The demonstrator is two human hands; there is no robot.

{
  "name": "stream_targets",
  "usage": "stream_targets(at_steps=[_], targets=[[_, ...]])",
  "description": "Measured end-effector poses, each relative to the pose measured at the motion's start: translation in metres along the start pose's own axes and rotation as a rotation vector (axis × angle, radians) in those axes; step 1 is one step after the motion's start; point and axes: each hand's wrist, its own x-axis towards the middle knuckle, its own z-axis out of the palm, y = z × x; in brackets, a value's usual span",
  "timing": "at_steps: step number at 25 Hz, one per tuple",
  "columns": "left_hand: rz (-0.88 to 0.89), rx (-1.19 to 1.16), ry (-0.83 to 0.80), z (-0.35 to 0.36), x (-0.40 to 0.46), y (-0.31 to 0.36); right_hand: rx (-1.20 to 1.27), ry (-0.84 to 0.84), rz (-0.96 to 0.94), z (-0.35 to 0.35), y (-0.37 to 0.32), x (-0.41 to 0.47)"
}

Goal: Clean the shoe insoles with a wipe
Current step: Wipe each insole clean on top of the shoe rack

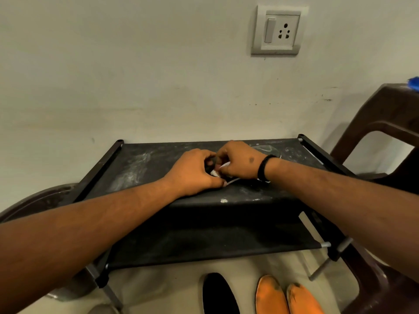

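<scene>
while both hands work at the rack top

with both hands meeting at the middle of the dusty black shoe rack (140, 168), the left hand (192, 172) curls its fingers over a dark insole (267, 150) lying on the top shelf. right hand (240, 160), black band on the wrist, pinches a small white wipe (215, 172) against it. most of the insole is hidden under the hands. below on the floor: one black insole (217, 293), two orange insoles (269, 295) side by side. brown chair (385, 123) at right; wall socket (280, 30) above.
</scene>
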Motion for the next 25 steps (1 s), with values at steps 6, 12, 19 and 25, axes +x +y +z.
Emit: stream_targets(at_steps=[6,12,19,25], targets=[[0.004,0.028,0.011,-0.001,0.0,0.001,-0.19,0.018,0.004,-0.006,0.009,0.007],[-0.01,-0.012,0.044,0.0,0.002,-0.003,-0.408,0.167,0.113,0.0,0.022,0.012],[0.012,-0.021,0.062,-0.001,0.002,-0.005,-0.354,0.123,0.031,0.005,0.009,0.01],[0.034,-0.003,0.052,-0.002,0.002,-0.006,-0.043,0.024,-0.099,0.013,-0.009,0.0]])
